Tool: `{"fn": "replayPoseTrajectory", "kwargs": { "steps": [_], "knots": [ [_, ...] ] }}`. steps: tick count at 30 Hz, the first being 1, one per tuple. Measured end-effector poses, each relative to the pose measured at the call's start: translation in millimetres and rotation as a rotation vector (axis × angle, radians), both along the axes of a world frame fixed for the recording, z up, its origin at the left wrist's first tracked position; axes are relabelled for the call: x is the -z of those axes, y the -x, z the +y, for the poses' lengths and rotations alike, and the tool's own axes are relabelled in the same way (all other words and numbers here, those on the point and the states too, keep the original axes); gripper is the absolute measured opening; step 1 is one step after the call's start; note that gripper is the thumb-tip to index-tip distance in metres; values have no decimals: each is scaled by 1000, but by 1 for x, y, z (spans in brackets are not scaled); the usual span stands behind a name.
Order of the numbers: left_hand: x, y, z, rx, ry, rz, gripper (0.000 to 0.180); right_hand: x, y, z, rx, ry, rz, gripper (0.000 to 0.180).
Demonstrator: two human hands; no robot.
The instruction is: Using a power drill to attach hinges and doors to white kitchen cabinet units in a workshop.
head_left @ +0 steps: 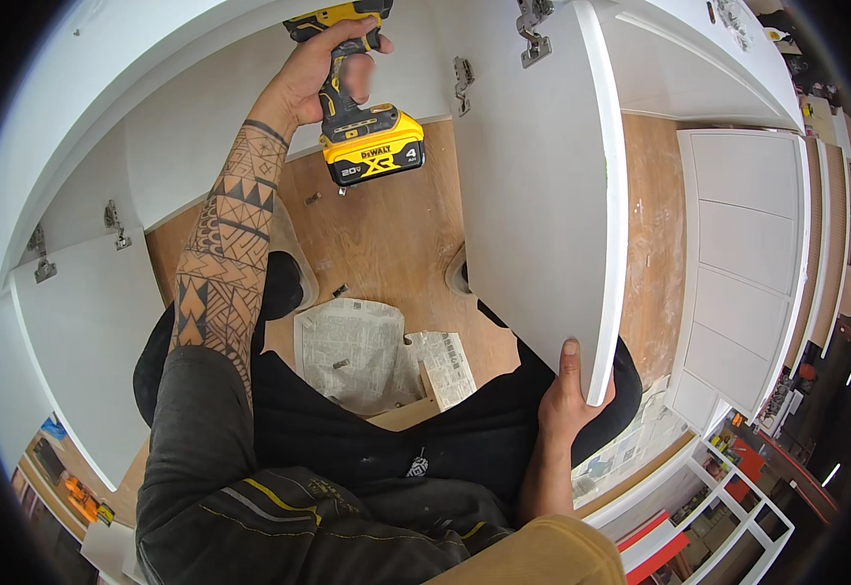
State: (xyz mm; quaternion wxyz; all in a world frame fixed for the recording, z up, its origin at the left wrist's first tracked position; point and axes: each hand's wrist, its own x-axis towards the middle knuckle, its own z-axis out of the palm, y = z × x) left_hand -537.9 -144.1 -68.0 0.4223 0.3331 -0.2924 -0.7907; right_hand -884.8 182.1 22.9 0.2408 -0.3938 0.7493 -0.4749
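Note:
My left hand (310, 76) is raised inside an open white cabinet and grips the handle of a yellow and black cordless drill (367, 132), whose battery pack points toward me. The drill's tip is cut off by the top edge of the picture. My right hand (566, 390) grips the lower corner of the open right cabinet door (542, 214), with the thumb along its edge. Two metal hinges (533, 37) sit on that door's far side.
The cabinet has a bare wooden floor (396, 224) with a few small loose screws (340, 291) and printed paper sheets (357, 351) by my knees. An open left door (84, 341) with hinges stands at the left. White drawer fronts (747, 263) run along the right.

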Motion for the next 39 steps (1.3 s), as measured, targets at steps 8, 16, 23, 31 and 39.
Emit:
{"fn": "replayPoseTrajectory", "kwargs": {
  "steps": [8,16,23,31,39],
  "knots": [
    [-3,-1,2,-28,21,-25,44,-2,-3,0,30,16,12,28],
    [-1,-1,0,-2,18,-6,50,-7,-7,-5,9,21,54,19],
    [-1,-1,0,-2,12,15,54,-10,-9,-7,5,11,70,17],
    [-3,0,1,-9,20,1,56,-11,-11,-8,0,15,67,20],
    [1,-2,4,-16,68,25,60,-9,-9,-7,8,7,50,22]
  ]
}}
